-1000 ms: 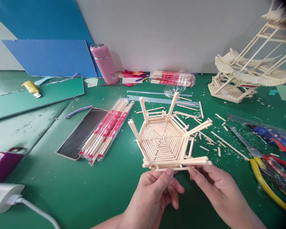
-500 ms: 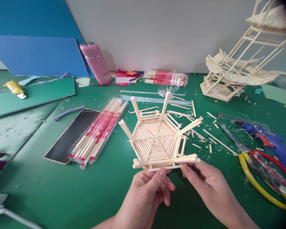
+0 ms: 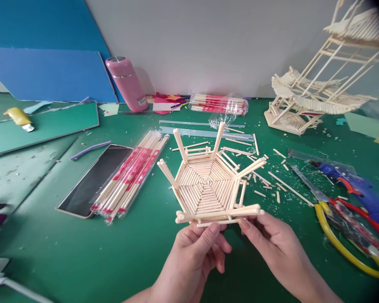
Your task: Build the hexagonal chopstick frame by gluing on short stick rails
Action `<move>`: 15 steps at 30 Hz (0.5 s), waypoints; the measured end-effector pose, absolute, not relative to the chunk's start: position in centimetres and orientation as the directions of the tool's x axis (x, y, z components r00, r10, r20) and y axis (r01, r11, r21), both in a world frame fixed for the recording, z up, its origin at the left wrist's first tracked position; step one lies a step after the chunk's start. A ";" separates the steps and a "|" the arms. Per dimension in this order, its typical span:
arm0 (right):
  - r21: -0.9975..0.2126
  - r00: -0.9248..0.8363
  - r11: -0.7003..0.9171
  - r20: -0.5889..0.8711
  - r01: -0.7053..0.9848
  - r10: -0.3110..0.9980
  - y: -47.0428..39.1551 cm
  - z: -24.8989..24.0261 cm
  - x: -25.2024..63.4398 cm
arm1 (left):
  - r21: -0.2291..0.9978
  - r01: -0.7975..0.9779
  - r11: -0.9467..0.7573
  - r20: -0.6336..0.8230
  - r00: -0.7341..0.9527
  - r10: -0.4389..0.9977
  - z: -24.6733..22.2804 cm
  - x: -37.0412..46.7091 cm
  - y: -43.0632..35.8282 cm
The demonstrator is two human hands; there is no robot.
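Note:
A six-sided wooden stick frame (image 3: 205, 185), with a floor of concentric sticks and posts at its corners, is held up in front of me. Along its near edge runs a thin short stick (image 3: 217, 223). My left hand (image 3: 197, 252) pinches that near side, thumb against the thin stick and fingers underneath. On the right, my right hand (image 3: 271, 242) is closed at the near right corner, its thumb tip at the end of the thin stick. The undersides of both grips are hidden.
Chopstick packs (image 3: 132, 172) and a phone (image 3: 94, 181) lie left. Stick scraps (image 3: 265, 181), scissors (image 3: 350, 235) and a blue glue gun (image 3: 356, 189) are right. Behind stand a pink bottle (image 3: 128, 83), glue sticks (image 3: 205, 132) and a stick pavilion (image 3: 318, 92).
Almost nothing differs. The view shifts very slightly, while both hands keep their hold on the stick frame.

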State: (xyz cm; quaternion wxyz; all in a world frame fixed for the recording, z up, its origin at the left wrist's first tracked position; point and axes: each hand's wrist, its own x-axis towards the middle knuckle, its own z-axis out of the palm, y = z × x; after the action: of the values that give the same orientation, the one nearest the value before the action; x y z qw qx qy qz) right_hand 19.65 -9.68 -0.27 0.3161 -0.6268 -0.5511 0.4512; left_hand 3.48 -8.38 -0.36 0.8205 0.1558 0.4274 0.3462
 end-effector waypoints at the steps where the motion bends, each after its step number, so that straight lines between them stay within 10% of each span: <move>1: -0.893 -0.021 -0.198 -0.226 0.404 0.974 -9.7 -0.3 19.7 | 0.554 -0.436 0.709 -0.593 0.391 0.704 -0.3 3.5 -8.4; 15: -0.912 -0.097 -0.215 -0.264 0.350 0.960 -9.7 0.1 20.0 | 0.549 -0.452 0.703 -0.587 0.390 0.709 -0.5 3.5 -8.2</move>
State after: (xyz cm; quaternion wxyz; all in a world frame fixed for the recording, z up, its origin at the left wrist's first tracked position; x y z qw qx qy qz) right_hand 19.96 -9.71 0.11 0.3054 -0.5985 -0.5470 0.4993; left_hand 3.46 -8.18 -0.54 0.8198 0.1515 0.4236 0.3542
